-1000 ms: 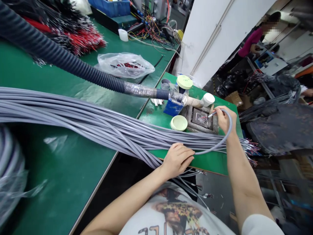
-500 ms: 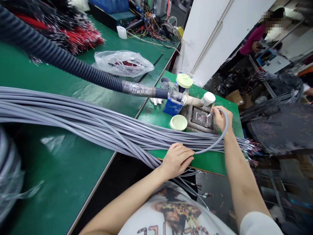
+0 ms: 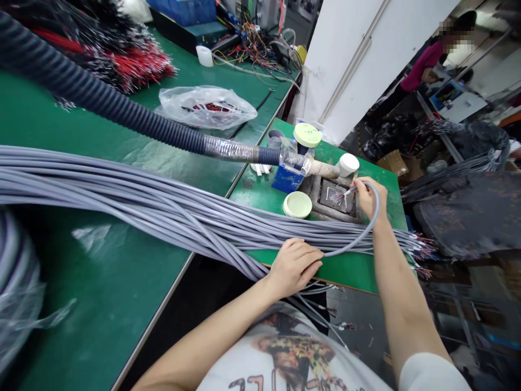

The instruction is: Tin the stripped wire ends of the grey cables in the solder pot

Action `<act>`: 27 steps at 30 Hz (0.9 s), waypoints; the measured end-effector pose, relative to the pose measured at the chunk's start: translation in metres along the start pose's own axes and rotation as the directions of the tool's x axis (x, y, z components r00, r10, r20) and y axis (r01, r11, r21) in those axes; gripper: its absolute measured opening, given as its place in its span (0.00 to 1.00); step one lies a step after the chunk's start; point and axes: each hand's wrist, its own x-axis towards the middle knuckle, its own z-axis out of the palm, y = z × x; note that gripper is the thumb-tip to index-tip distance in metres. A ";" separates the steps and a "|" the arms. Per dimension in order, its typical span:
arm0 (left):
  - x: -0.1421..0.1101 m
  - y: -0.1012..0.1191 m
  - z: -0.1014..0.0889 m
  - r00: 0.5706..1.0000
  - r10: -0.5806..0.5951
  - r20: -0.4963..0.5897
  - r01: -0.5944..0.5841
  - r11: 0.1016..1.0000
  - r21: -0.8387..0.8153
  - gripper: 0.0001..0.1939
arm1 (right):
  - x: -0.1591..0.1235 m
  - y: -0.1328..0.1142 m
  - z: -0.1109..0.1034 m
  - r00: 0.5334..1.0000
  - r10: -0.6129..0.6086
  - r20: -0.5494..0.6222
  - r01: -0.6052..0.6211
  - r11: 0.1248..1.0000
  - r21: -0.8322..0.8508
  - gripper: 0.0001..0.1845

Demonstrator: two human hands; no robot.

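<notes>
Pinched in my right hand (image 3: pixel 371 200) is the stripped end of a grey cable (image 3: pixel 358 239). Its fanned thin wires (image 3: pixel 338 197) reach the dark square surface of what looks like a solder pot (image 3: pixel 331 212); whether their tips dip in, I cannot tell. The cable bends back in a loop to my left hand (image 3: pixel 295 266), whose fingers are closed over it at the near edge of the cable bundle (image 3: pixel 163 201). That bundle of many grey cables runs across both tables, its stripped ends (image 3: pixel 423 247) fanning out at the right.
A ribbed black hose (image 3: pixel 142 117) passes over the bundle, its nozzle at the pot. Around the pot stand a pale green dish (image 3: pixel 297 205), a white-lidded jar (image 3: pixel 348 164), a yellow-lidded jar (image 3: pixel 307 134) and a blue box (image 3: pixel 287 178). Another person (image 3: pixel 423 70) stands far right.
Both hands and the held cable stay nearly where they were. The view has shifted very slightly, and the person in the background has moved their arm a little.
</notes>
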 end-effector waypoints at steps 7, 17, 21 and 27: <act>0.007 0.015 -0.006 0.984 -0.178 -0.030 0.162 0.944 -0.287 0.09 | -0.058 -0.083 -0.062 0.980 -0.196 -0.031 0.198 0.977 0.075 0.11; 0.019 0.045 -0.005 0.722 -0.590 0.363 0.568 0.204 -0.797 0.24 | -0.155 -0.114 -0.085 0.601 -0.719 0.349 0.677 0.690 0.256 0.22; 0.015 0.052 -0.005 0.702 -0.615 0.360 0.572 0.186 -0.799 0.22 | -0.177 -0.104 -0.083 0.583 -0.713 0.390 0.695 0.686 0.214 0.20; 0.015 0.058 -0.003 0.708 -0.621 0.337 0.582 0.241 -0.777 0.19 | -0.194 -0.100 -0.080 0.644 -0.677 0.356 0.653 0.729 0.205 0.19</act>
